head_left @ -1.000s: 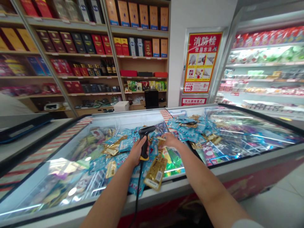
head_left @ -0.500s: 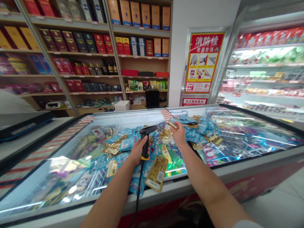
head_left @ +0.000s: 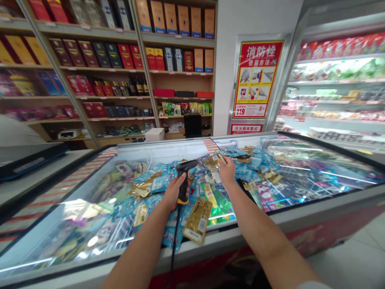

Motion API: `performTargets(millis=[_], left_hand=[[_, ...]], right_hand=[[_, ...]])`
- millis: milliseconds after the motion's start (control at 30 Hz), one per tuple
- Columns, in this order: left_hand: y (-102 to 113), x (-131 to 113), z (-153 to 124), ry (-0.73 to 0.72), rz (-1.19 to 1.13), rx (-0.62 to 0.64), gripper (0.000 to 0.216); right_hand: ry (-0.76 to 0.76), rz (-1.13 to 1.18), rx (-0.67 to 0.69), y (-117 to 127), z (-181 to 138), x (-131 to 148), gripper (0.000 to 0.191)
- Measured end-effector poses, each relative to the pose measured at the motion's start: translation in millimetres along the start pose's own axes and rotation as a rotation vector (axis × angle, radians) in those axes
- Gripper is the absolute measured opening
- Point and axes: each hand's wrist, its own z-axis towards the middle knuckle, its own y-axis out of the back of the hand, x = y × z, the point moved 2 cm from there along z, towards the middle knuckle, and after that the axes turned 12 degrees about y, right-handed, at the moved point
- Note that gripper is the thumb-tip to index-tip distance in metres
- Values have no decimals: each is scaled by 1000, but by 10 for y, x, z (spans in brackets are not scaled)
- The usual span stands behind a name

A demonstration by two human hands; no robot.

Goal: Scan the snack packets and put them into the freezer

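My left hand (head_left: 176, 189) is wrapped round the handle of a black barcode scanner (head_left: 184, 180) with a yellow trim; its head points right and its cable hangs down past the freezer edge. In my right hand (head_left: 227, 170), fingers closed, is a gold snack packet (head_left: 213, 161), lifted above the pile and in front of the scanner head. Blue snack packets (head_left: 161, 182) and more gold ones lie heaped around both hands. Nearest me, a separate gold packet (head_left: 198, 220) with a white barcode label lies at the freezer's front edge. A green packet (head_left: 221, 202) sits between my forearms.
Beneath the packets is a glass-topped chest freezer (head_left: 99, 245) holding bagged goods. A second heap of packets (head_left: 251, 162) lies to the right. Shelves of boxed goods (head_left: 105, 54) stand behind, beside a red poster (head_left: 257, 80). A lit refrigerated case (head_left: 339, 96) is at far right.
My right hand has turned the gold packet, so it now shows more edge-on near the fingers. The left hand and scanner have barely moved.
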Motion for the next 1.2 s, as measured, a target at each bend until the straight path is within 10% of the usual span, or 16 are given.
performTargets(millis=[300, 533, 733, 933, 1200], left_hand=[[3, 14, 5, -1, -29, 6, 51], [-8, 6, -8, -15, -7, 7, 52], [-29, -9, -24, 10, -65, -6, 52], [-23, -5, -17, 13, -66, -4, 52], [-22, -4, -16, 7, -57, 2, 52]], right_hand=[[135, 3, -24, 44, -19, 160, 26], [-13, -104, 405, -64, -71, 46, 13], [34, -121, 235, 22, -20, -8, 25], [-110, -251, 623, -114, -106, -247, 33], [-269, -111, 550, -145, -155, -278, 32]])
